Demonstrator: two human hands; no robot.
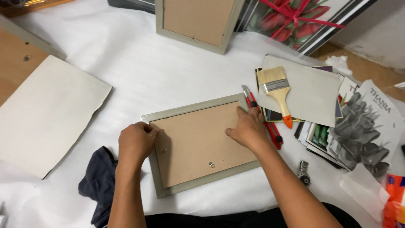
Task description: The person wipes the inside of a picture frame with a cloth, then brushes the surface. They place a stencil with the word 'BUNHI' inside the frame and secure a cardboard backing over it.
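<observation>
A grey picture frame (192,109) lies face down on the white foam sheet, its brown backing board (198,143) facing up. My left hand (136,141) rests curled on the frame's left edge, fingers pressing at the rim. On the right side of the backing board lies my right hand (249,128), fingers spread flat and pushing down. A small metal tab (211,164) sits near the board's lower edge. Neither hand holds a tool.
A red utility knife (270,126) lies just right of the frame. A paintbrush (276,93) with an orange handle tip rests on a grey card atop stacked prints. Grey card sheet (46,114) at left, dark cloth (99,181) below it, another frame (198,23) behind, a wristwatch (304,173).
</observation>
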